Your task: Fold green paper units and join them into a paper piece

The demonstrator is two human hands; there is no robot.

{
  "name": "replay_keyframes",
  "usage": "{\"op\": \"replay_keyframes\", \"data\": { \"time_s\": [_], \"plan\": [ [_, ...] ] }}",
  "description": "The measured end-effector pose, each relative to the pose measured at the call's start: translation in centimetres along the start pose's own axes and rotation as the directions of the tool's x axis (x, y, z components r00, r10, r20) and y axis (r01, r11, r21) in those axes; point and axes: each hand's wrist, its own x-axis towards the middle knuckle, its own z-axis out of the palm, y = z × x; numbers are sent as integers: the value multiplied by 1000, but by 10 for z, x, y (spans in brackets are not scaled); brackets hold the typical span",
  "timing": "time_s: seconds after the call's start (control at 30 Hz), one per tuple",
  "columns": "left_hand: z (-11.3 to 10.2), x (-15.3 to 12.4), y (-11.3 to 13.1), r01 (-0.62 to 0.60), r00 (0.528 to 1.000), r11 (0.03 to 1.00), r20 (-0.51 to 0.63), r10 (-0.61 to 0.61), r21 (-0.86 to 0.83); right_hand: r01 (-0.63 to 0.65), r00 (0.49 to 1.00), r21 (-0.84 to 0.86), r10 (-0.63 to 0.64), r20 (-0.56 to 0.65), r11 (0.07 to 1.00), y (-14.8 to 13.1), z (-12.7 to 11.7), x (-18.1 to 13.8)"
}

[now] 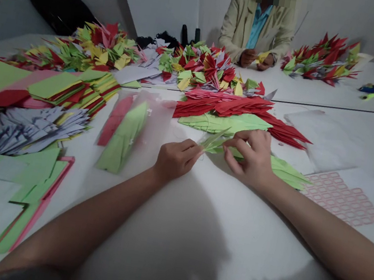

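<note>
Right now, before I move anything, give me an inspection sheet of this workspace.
surface: white table, a dark seam running across it beyond the hands.
job's things: small pale green folded paper piece pinched between both hands; green folded pieces and red folded pieces lie just beyond.
clutter: clear plastic sleeve holding red and green paper; stacked coloured paper sheets; grey folded pieces.
hands: left hand and right hand both on the piece.
cables: nothing seen.
surroundings: co-worker across the table, holding yellow-green paper; black bag by the wall.
</note>
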Motion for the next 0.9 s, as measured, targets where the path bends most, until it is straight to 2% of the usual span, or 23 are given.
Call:
{"op": "replay_keyframes", "data": {
  "time_s": [0.13,0.23,0.37,0.5,0.6,0.77,0.9],
  "plan": [
    [1,0,0,21,1000,999,-10,-21,-34,132,989,-26,-130,64,991,4,-9,8],
    [1,0,2,3,1000,999,9,-3,-53,261,954,-21,-255,157,965,5,-10,11],
    [1,-2,3,-41,998,996,48,45,-76,333,908,28,-328,261,943,3,-7,10],
    [3,-2,3,-83,993,986,66,94,-142,346,874,95,-357,329,934,4,-5,10],
    [4,-2,4,-66,994,983,71,79,-173,343,869,150,-374,324,927,8,-5,12],
    [5,-2,3,27,992,970,125,4,-243,299,887,210,-352,298,931,24,-8,16],
    [4,-3,0,130,985,942,151,-86,-311,233,931,140,-263,255,962,37,-16,18]
  ]
}}
